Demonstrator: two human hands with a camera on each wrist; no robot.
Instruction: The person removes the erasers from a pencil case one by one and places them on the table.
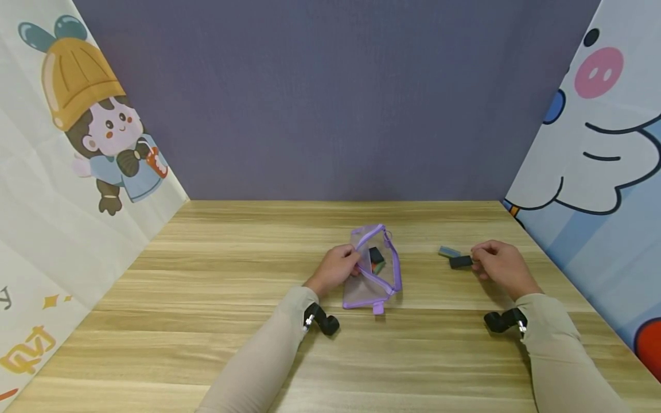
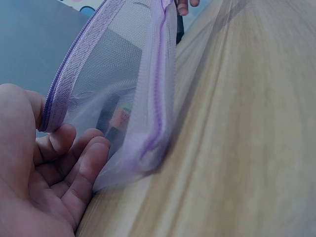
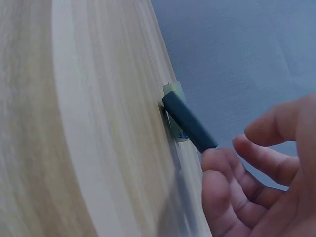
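Note:
A mesh zipper pouch with purple trim (image 1: 396, 269) lies with its zipper open on the table. My left hand (image 1: 337, 268) pinches its near-left zipper edge, holding the mouth apart; in the left wrist view the purple zipper tape (image 2: 58, 98) runs between thumb and finger. Inside are a black block (image 1: 376, 255) and a small red and green piece (image 1: 378, 267). To the right, my right hand (image 1: 501, 265) holds a small black rectangular block (image 3: 190, 122) by its near end, tilted, fingertips at that end. Just behind it lies a small grey-blue block (image 1: 449, 251).
The wood-grain table (image 1: 232, 258) ends at a dark grey-blue panel (image 1: 341, 103) at the back. Printed cartoon sheets stand on the left (image 1: 57, 189) and on the right (image 1: 594, 172). Black camera mounts (image 1: 322, 321) sit on both wrists.

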